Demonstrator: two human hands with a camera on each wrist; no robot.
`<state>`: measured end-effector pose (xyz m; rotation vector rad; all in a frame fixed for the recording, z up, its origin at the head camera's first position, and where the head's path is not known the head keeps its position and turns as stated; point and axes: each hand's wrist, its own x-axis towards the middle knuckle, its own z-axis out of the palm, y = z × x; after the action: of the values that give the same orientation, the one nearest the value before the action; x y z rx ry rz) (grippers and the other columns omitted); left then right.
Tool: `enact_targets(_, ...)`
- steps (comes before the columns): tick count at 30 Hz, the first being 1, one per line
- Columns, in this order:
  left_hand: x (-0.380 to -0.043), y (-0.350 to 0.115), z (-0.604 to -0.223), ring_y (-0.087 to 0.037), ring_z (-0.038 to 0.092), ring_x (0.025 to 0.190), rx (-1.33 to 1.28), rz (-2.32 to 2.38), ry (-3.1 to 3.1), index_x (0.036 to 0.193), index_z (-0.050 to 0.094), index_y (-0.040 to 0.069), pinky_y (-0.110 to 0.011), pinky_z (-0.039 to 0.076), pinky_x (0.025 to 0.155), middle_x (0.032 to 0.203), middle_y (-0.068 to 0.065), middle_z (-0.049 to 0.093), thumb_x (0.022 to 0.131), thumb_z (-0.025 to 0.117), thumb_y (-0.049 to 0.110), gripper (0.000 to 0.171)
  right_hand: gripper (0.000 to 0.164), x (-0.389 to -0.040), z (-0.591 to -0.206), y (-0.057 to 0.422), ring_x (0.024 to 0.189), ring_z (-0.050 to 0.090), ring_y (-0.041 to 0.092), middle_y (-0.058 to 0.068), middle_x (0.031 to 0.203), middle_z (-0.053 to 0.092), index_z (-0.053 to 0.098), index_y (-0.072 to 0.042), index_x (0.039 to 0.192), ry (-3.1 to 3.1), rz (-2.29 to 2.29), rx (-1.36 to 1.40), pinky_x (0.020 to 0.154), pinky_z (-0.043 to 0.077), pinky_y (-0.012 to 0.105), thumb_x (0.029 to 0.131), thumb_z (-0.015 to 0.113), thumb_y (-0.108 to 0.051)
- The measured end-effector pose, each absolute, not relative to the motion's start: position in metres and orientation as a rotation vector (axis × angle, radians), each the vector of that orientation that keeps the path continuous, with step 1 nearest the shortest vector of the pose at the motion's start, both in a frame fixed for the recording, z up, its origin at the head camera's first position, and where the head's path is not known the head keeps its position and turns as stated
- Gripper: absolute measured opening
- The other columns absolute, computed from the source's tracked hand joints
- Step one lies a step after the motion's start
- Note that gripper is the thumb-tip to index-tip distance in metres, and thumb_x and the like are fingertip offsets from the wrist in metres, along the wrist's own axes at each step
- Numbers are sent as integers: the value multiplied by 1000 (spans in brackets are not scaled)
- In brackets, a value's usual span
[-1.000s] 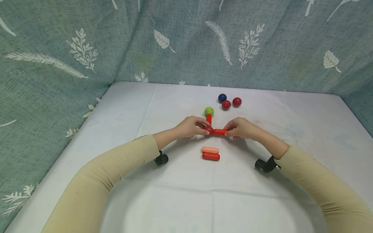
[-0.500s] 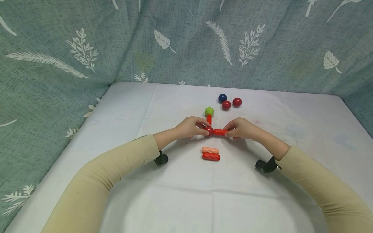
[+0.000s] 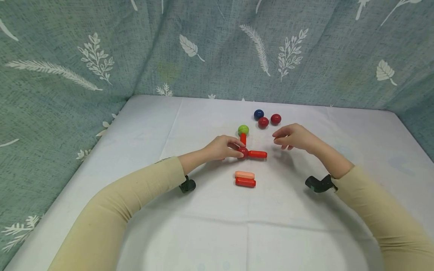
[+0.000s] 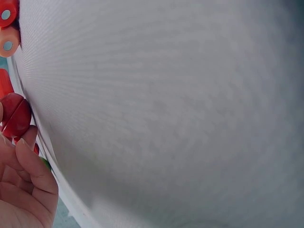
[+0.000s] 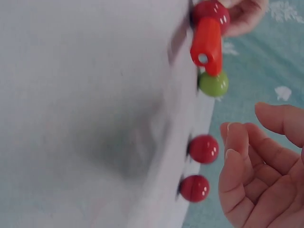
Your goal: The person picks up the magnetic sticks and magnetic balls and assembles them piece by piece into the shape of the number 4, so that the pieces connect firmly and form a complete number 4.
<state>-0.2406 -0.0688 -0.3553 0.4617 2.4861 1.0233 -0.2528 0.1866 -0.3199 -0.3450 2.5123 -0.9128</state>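
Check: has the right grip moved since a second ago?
Yes: the right grip moved rightward and nearer the table's far edge, off the red rod.

With my left hand point(image 3: 222, 148) I pinched a glossy, grooved red ball point(image 3: 242, 153); a red rod point(image 3: 258, 154) lay sideways against its right side, and another red rod point(image 3: 243, 139) pointed away from me, touching a green ball point(image 3: 243, 129)

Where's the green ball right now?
In the head view, the green ball is a bit right of center, at the far end of a red stick, with the blue ball farther back to its right.
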Motion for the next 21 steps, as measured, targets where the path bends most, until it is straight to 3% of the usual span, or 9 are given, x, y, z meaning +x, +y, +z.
enact_targets(14,-240,-69,-356,-14,51,68,442,1017,2490,113,64,18,-21,39,49,103,-2,64,81,70,25,34,39,-259,-327,192,85,59,26,19,115,57,52,1,125,2551,-986,-250,72,51,28,90,56,-18)
enact_targets(21,-240,-68,-355,-14,51,67,434,1027,2481,114,64,17,-21,39,48,104,-2,64,81,70,24,34,43,-279,-332,178,88,61,30,18,120,54,49,-1,128,2703,-1046,-171,75,51,33,90,58,-19)
